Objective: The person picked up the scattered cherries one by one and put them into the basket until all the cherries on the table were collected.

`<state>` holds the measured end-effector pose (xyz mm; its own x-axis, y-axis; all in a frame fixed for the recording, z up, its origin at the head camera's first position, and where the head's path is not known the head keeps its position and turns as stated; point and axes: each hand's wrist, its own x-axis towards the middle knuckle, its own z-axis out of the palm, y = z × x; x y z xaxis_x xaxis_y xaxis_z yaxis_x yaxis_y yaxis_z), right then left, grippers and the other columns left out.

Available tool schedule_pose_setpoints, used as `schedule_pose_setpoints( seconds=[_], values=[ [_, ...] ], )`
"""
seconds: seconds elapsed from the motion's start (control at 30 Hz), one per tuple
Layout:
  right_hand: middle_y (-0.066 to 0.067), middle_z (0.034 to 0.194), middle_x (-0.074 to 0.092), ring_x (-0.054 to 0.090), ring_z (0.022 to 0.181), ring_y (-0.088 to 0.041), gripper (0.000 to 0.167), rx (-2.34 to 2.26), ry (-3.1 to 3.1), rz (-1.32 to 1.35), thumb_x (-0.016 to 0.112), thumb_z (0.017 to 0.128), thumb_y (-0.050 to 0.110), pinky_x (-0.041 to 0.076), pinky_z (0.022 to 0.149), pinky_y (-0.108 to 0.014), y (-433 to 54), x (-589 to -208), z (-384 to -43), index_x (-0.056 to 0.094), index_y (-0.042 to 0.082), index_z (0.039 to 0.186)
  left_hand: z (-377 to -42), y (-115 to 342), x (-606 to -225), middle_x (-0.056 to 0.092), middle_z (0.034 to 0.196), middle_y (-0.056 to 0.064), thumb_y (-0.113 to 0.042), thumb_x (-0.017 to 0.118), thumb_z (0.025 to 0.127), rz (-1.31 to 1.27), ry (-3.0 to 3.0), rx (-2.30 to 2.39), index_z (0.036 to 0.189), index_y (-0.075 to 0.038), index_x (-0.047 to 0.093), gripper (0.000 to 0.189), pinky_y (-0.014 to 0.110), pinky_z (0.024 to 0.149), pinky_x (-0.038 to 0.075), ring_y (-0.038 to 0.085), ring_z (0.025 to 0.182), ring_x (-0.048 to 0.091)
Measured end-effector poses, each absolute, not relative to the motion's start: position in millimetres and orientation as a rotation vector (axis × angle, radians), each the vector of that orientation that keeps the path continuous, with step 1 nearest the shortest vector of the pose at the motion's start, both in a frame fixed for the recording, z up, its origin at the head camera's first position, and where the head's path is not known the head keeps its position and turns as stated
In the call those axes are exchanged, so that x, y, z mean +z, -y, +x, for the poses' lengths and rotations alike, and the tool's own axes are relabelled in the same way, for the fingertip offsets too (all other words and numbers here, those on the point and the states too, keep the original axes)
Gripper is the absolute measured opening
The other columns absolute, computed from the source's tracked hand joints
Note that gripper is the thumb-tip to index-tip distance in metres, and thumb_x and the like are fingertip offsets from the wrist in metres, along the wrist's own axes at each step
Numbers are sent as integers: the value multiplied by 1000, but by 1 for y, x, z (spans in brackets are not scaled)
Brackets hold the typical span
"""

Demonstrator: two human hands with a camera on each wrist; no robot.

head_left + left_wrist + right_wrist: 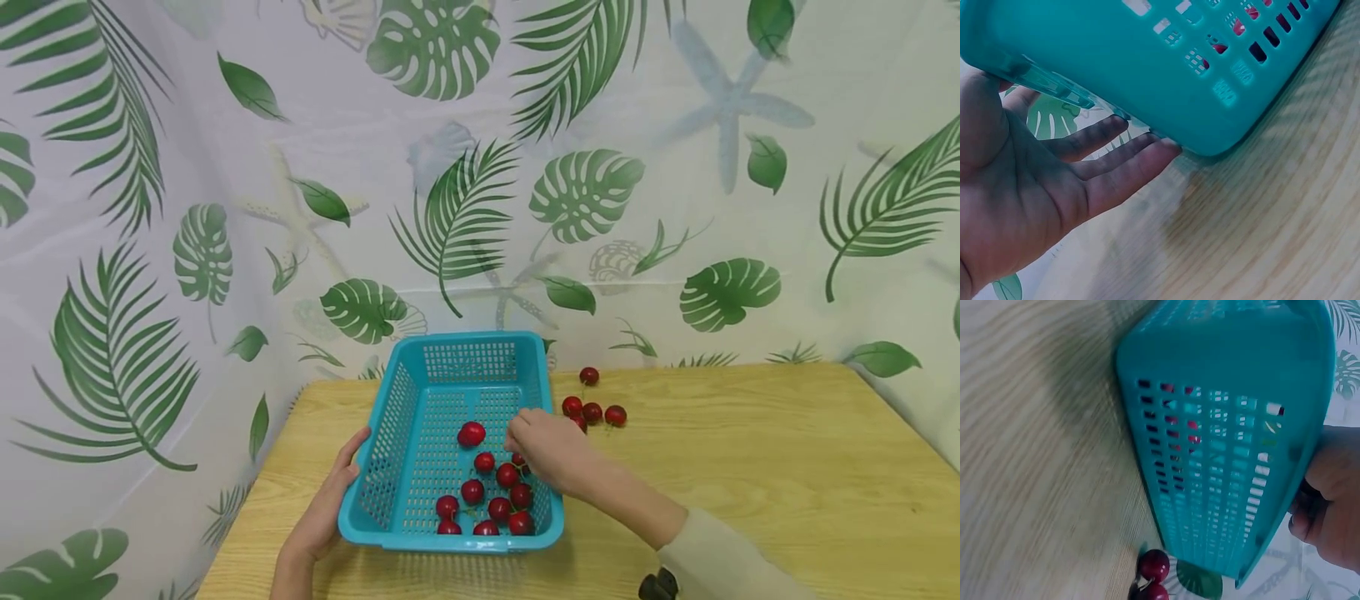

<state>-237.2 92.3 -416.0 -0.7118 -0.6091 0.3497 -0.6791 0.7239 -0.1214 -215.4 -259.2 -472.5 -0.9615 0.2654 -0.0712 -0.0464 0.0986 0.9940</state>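
A blue plastic basket (pixel 450 543) with perforated walls stands on the table, holding several dark red cherries (pixel 507 475) mostly toward its near right part. My left hand (pixel 322 508) is at the basket's left side; in the left wrist view its fingers (pixel 1129 165) are nearly straight and touch the outer wall below the rim. My right hand (pixel 551 450) reaches over the right rim, fingers curled and pointing inward. Its fingertips are hidden, so whether they pinch a stem does not show. Left of them inside the basket is a bright red cherry (pixel 472 434).
Several more cherries (pixel 592 412) lie on the wooden table (pixel 750 467) just right of the basket, one farther back. A leaf-patterned cloth (pixel 480 208) hangs behind the table and along its left.
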Motion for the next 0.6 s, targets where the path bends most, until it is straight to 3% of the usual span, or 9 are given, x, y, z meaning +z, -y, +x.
schedule_pose_setpoints(
  seconds=[0.23,0.6],
  values=[
    [5,74,57,56,70,-13,18,287,2710,1007,70,93,20,46,54,-24,-69,-415,-235,61,14,79,-215,260,-474,5,163,21,-37,26,108,220,-2136,1968,159,-27,12,54,49,92,48,54,138,27],
    [3,74,58,56,69,-12,19,161,2781,1037,69,93,28,50,57,-25,-39,-423,-233,66,12,82,-215,259,-476,11,163,19,-35,26,109,236,-2129,1982,158,-30,16,51,49,89,50,51,134,34]
  ],
)
